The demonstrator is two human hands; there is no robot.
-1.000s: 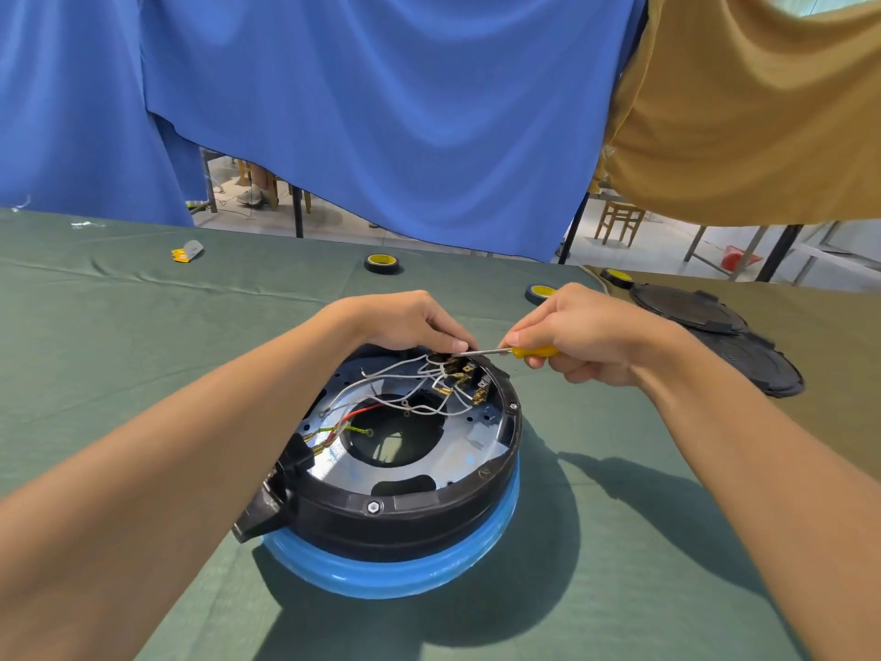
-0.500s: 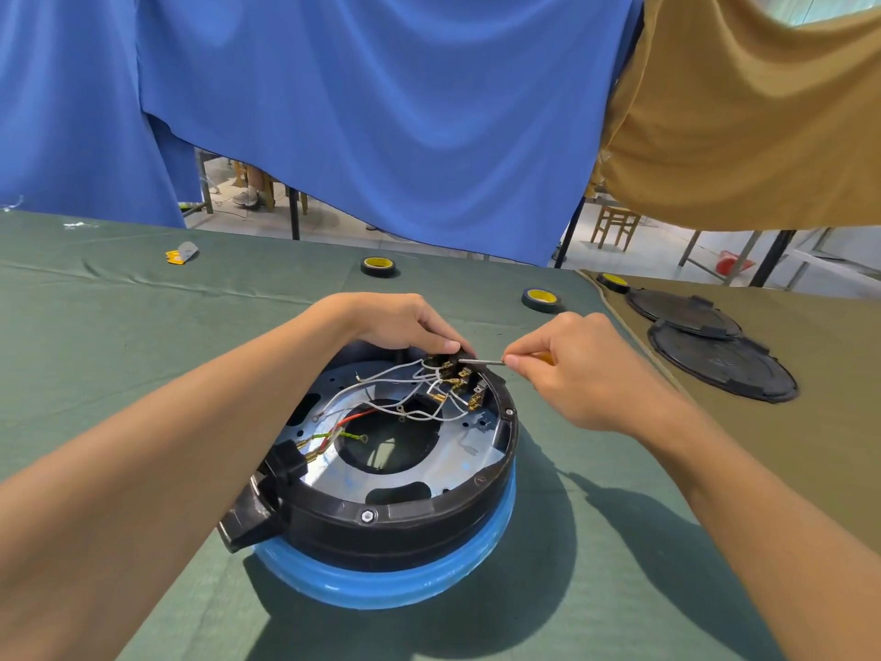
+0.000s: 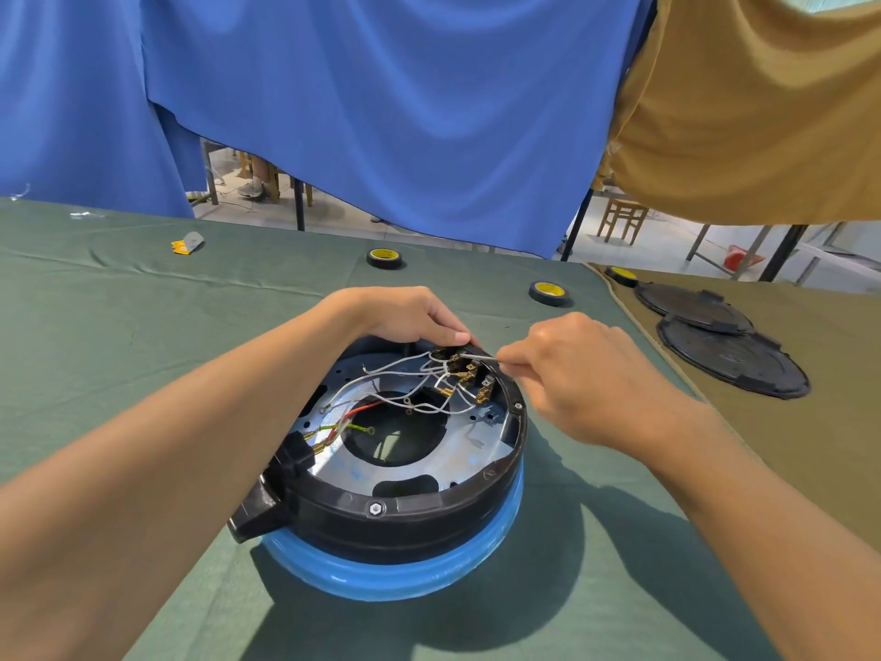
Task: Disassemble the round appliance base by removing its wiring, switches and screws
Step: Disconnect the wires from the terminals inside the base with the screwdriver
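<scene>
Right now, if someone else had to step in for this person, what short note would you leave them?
Left hand: pinches the switch block at the far rim of the round base.
Right hand: grips a screwdriver, its tip at the switch terminals.
Things: the base sits open side up on the green table. Two black covers lie to the right.
Done: the inside is exposed.
Left: white wires, red wire, switches and rim screws are all in place and need removing.
</scene>
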